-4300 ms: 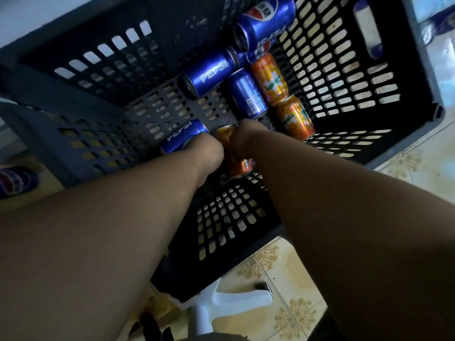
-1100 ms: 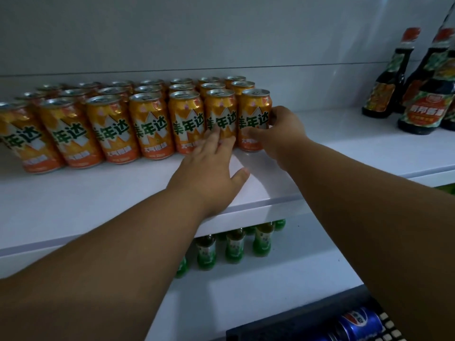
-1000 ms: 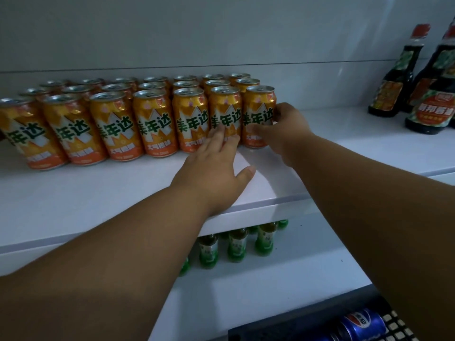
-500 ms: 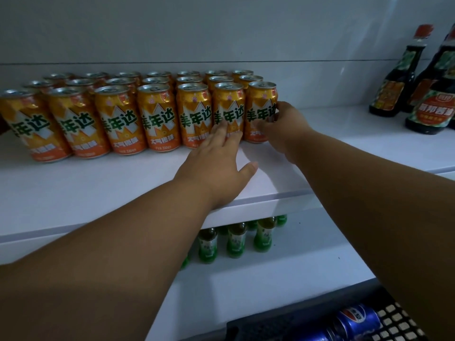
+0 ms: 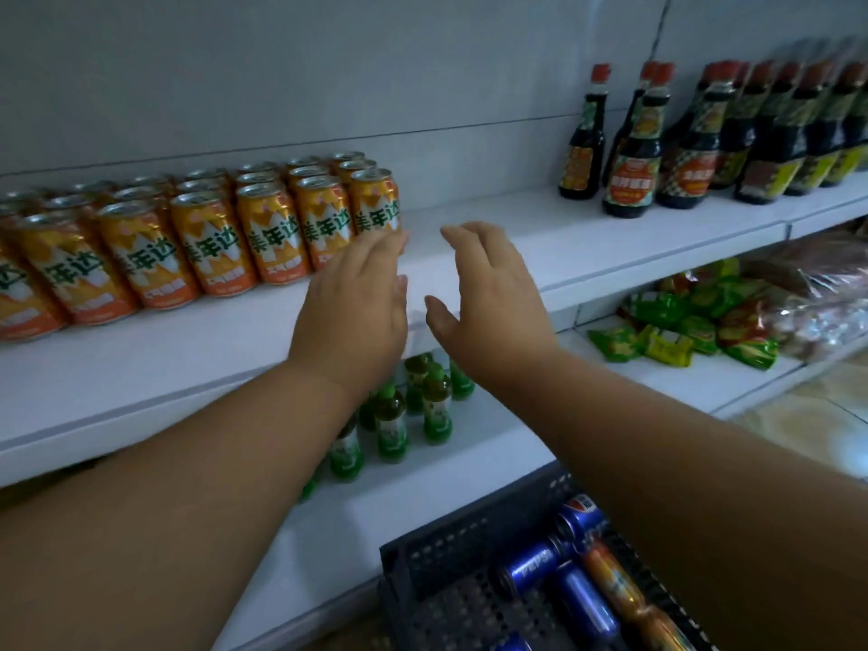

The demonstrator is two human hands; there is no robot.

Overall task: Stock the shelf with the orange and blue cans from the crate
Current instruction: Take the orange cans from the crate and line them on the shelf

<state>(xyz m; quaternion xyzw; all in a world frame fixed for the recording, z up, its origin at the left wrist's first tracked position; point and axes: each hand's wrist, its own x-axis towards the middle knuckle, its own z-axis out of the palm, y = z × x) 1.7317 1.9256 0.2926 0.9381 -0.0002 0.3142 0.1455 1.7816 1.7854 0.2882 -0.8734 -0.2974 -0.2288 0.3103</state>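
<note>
Orange cans [image 5: 277,230] are stood upright in tight rows on the white shelf [image 5: 540,232], labels facing out. Blue cans [image 5: 580,599] and a few orange ones are seen lying on their sides in the dark slatted crate [image 5: 437,556], below the shelf.

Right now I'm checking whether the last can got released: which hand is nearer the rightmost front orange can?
Left. The left hand has its fingertips at the base of the orange can, hiding its bottom. The right hand hovers open, clearly apart to the can's right.

Bare shelf [image 5: 493,213] between orange cans [image 5: 324,218] and sauce bottles [image 5: 629,148] (well apart).
</note>
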